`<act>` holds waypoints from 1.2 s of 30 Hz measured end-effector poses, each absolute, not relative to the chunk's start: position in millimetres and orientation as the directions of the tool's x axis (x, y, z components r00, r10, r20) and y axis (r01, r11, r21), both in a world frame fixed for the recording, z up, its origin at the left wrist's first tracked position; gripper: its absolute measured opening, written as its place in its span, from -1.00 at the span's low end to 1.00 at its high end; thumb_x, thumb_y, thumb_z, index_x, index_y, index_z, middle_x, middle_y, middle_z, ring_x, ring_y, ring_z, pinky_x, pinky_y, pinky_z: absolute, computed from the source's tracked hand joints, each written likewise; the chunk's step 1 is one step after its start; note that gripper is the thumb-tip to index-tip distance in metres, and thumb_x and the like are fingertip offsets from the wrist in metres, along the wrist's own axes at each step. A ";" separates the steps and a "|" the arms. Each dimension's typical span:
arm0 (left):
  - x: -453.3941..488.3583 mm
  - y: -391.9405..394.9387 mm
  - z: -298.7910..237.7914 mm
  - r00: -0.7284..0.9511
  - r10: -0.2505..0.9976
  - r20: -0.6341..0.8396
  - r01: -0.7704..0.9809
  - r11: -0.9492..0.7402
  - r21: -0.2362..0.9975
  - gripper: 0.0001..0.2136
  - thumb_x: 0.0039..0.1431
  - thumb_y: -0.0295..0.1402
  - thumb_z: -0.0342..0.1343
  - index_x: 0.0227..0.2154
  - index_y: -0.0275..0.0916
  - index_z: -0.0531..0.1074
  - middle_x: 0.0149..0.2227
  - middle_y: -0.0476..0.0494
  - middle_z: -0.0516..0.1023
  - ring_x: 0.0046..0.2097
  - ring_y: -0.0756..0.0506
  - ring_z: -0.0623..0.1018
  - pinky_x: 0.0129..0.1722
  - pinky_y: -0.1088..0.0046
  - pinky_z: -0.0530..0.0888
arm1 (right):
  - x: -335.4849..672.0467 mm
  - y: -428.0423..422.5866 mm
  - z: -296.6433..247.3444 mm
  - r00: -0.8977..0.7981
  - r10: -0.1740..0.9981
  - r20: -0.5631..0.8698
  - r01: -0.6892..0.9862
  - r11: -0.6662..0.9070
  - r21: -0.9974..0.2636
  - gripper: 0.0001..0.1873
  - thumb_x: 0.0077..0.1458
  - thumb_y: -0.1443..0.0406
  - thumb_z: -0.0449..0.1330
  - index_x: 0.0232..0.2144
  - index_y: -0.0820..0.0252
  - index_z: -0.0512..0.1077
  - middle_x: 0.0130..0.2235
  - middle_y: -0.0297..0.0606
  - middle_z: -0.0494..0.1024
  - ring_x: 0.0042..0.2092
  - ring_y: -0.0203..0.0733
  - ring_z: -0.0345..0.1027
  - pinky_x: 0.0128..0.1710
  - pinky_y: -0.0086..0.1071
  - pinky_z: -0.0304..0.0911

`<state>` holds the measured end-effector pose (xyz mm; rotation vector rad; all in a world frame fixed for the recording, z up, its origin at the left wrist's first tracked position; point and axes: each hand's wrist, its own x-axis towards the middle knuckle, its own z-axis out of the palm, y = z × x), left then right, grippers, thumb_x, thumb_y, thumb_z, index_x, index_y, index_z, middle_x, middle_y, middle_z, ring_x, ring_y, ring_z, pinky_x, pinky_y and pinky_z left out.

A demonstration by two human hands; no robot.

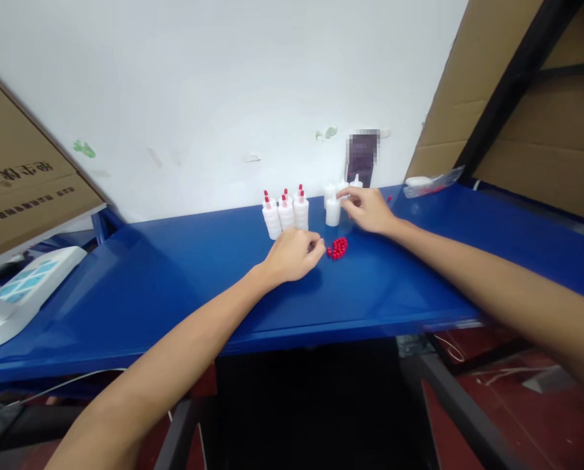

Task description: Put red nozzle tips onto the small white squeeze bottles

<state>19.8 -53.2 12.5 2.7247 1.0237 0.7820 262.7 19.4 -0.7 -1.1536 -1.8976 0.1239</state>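
Over the blue table, my left hand point(294, 256) has its thumb and fingers closed in a pinch beside a small pile of red caps point(340, 248). What the pinch holds, if anything, is hidden. My right hand point(369, 209) has its thumb and index finger closed at the top of a white squeeze bottle point(333, 214), which stands upright. Behind the right hand are several more white bottles point(356, 182), partly covered; one shows a bare nozzle. Left of them, just past my left hand, stand several red-tipped white bottles point(286, 213) in a tight group.
A white wall rises behind the blue table point(189, 261). A dark, partly blurred object point(363, 156) stands against it. Clear plastic bags point(434, 183) lie at the back right. On the left are a white device with blue panels point(30, 281) and a cardboard box point(27, 170).
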 end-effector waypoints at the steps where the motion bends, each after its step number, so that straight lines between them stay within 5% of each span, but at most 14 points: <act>1: 20.0 -53.3 11.1 0.646 0.627 0.434 0.551 -0.778 0.303 -0.64 0.35 -0.34 -0.08 -0.59 -0.25 0.34 -0.59 -0.01 0.31 -0.50 -0.01 0.30 -0.36 0.37 0.29 | 262.3 19.0 -0.9 -0.172 0.745 0.644 0.661 0.573 -0.485 -0.69 0.14 0.27 0.10 -0.18 0.22 0.60 -0.57 -0.34 0.47 -0.46 -0.13 0.40 -0.29 -0.26 0.28; 7: 19.9 -53.2 5.5 0.763 0.436 0.477 0.361 -0.900 0.245 -0.75 0.40 -0.38 -0.06 -0.07 -0.28 0.52 -0.12 -0.23 0.50 -0.17 -0.08 0.52 -0.10 0.32 0.49 | 261.0 18.0 -1.2 -0.172 0.735 0.655 0.647 0.586 -0.488 -0.71 0.15 0.26 0.10 -0.22 0.22 0.60 -0.58 -0.35 0.45 -0.49 -0.16 0.36 -0.32 -0.28 0.25; 10: 21.2 -53.6 4.8 0.801 0.374 0.467 0.313 -0.927 0.206 -0.73 0.38 -0.42 -0.04 0.01 -0.27 0.51 0.02 -0.29 0.48 0.02 -0.15 0.52 0.08 0.23 0.49 | 260.8 17.7 -0.8 -0.167 0.734 0.658 0.644 0.587 -0.491 -0.68 0.19 0.23 0.08 -0.23 0.24 0.60 -0.59 -0.34 0.45 -0.51 -0.18 0.32 -0.34 -0.28 0.22; 36: 23.1 -51.7 -1.9 0.817 0.416 0.399 0.346 -0.908 0.236 -0.75 0.36 -0.45 0.02 -0.04 -0.28 0.57 -0.06 -0.23 0.55 -0.03 -0.13 0.52 0.07 0.26 0.49 | 262.4 12.0 2.9 -0.209 0.763 0.612 0.620 0.587 -0.520 -0.49 0.35 0.05 -0.08 -0.17 0.19 0.58 -0.59 -0.34 0.45 -0.47 -0.13 0.40 -0.26 -0.27 0.27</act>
